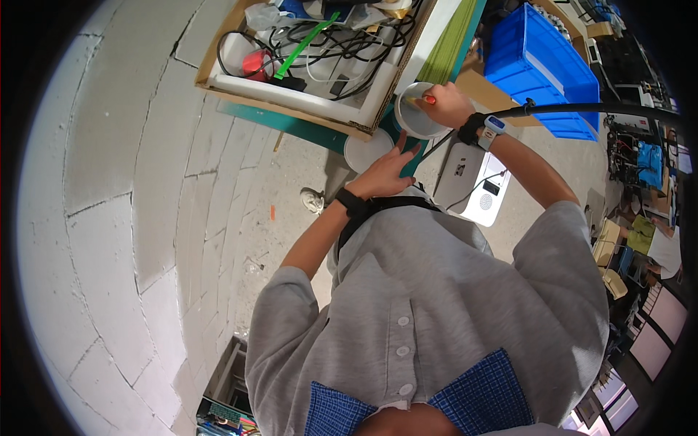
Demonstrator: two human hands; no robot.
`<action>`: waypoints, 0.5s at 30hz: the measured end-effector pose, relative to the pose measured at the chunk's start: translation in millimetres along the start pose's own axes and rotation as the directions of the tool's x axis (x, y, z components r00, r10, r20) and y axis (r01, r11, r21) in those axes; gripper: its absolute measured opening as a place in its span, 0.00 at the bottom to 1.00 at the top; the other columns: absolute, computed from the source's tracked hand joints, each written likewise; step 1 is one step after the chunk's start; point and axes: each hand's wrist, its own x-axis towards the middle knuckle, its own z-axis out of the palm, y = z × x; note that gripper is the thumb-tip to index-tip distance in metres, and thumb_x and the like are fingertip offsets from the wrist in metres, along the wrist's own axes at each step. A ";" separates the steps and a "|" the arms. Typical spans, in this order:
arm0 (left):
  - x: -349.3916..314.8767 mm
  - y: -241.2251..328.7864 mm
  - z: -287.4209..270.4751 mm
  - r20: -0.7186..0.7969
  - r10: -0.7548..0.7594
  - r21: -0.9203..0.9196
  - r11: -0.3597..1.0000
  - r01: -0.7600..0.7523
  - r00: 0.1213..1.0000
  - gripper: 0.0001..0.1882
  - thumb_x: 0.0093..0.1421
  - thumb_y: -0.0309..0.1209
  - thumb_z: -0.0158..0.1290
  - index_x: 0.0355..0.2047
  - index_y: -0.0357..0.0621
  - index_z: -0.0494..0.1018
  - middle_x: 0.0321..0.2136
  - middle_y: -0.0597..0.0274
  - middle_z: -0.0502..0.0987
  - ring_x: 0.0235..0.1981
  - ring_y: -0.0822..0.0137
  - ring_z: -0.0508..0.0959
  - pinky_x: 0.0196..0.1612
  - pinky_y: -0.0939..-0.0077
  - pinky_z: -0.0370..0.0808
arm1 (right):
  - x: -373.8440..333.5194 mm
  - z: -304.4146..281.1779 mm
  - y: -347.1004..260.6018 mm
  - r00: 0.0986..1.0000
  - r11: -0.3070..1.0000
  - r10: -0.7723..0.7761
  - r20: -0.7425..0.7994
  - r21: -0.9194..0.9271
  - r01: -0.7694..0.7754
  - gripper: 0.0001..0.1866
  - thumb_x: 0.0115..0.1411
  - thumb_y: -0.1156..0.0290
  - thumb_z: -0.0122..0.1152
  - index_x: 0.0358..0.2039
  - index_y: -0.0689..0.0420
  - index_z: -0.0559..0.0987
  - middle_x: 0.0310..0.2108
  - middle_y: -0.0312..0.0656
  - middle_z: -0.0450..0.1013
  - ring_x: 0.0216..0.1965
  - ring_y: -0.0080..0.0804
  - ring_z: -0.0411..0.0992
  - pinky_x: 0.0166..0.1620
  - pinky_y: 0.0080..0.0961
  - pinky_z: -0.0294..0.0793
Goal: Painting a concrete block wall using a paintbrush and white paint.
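A round white tub (401,125) stands at the edge of the green table, and my right hand (449,106) is over its far right rim. That hand is closed on a slim stick-like tool with a red-orange end (430,99); its exact kind is too small to make out. Left of the tub lies a round white lid or shallow dish (363,150). My left hand (389,173) rests by the near side of both, fingers stretched out, the fingertips close to the tub's rim. Nothing shows in its grip.
A cardboard box (358,131) full of tangled cables and a green strip (309,43) fills the table's left. A blue crate (542,73) sits at the right. A black pole (596,107) crosses beside my right wrist. Below is a white device (472,182); a brick wall (109,145) rises left.
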 end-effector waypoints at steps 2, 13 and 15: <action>0.6 -0.3 0.4 0.004 0.005 0.013 1.000 -0.005 1.000 0.43 0.55 0.29 0.60 0.70 0.47 0.56 0.72 0.34 0.37 0.51 0.49 0.78 0.56 0.66 0.74 | 4.0 -9.1 0.7 0.995 0.996 -0.046 0.093 -0.071 0.053 0.19 0.58 0.54 0.64 0.36 0.59 0.82 0.33 0.57 0.78 0.36 0.54 0.78 0.39 0.45 0.78; -3.4 3.0 2.7 -0.001 0.008 -0.053 0.999 -0.008 1.000 0.43 0.53 0.35 0.61 0.68 0.43 0.58 0.69 0.25 0.39 0.62 0.35 0.65 0.61 0.60 0.67 | -2.9 23.7 2.6 0.992 0.989 -0.112 -0.061 -0.101 0.106 0.16 0.56 0.61 0.63 0.27 0.63 0.81 0.26 0.59 0.77 0.31 0.58 0.78 0.38 0.44 0.79; -2.1 3.4 3.1 0.004 -0.003 -0.059 0.998 0.003 1.000 0.43 0.53 0.35 0.61 0.68 0.43 0.58 0.69 0.24 0.40 0.61 0.35 0.66 0.60 0.60 0.68 | 2.2 30.8 8.1 0.999 1.000 -0.008 0.043 0.004 0.007 0.14 0.53 0.63 0.60 0.29 0.63 0.79 0.29 0.61 0.77 0.34 0.61 0.77 0.41 0.49 0.79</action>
